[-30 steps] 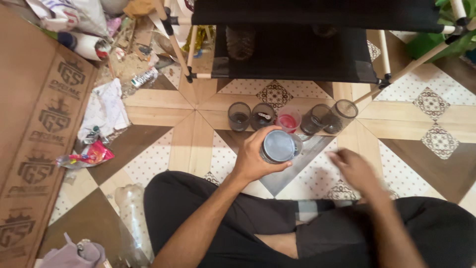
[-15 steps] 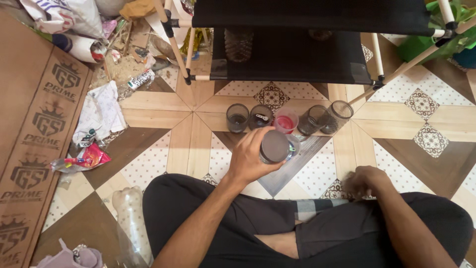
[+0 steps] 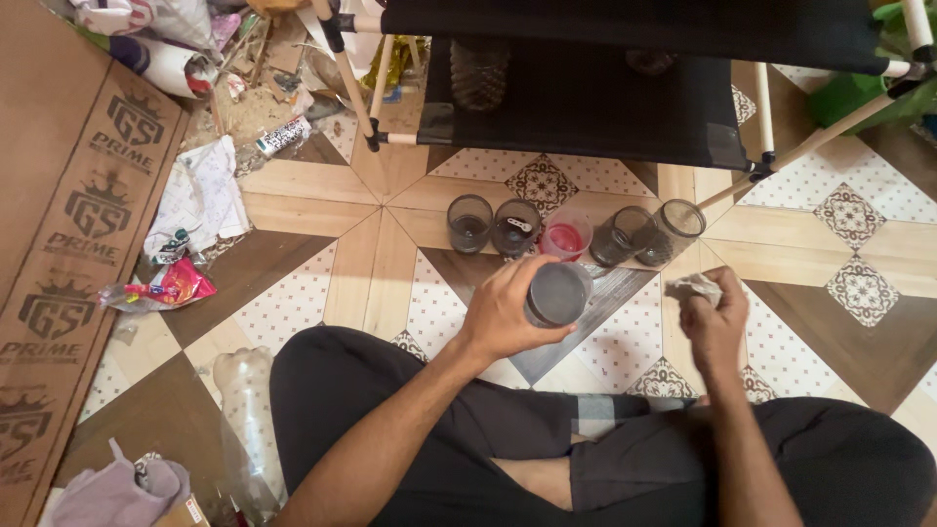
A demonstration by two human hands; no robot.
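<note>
My left hand (image 3: 503, 312) grips a dark glass (image 3: 556, 294), fingers curled round its side, holding it above the patterned floor (image 3: 312, 303) just near of a row of glasses (image 3: 571, 232). My right hand (image 3: 715, 327) is off to the right, fingers pinched on a crumpled grey cloth (image 3: 695, 286). A black shelf (image 3: 586, 107) stands at the far side, beyond the row.

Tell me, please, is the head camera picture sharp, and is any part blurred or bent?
Head view: mostly sharp under soft indoor light; the left hand holding the dark glass is clear; the right hand with crumpled cloth is slightly soft; floor lines bow towards the edges.
</note>
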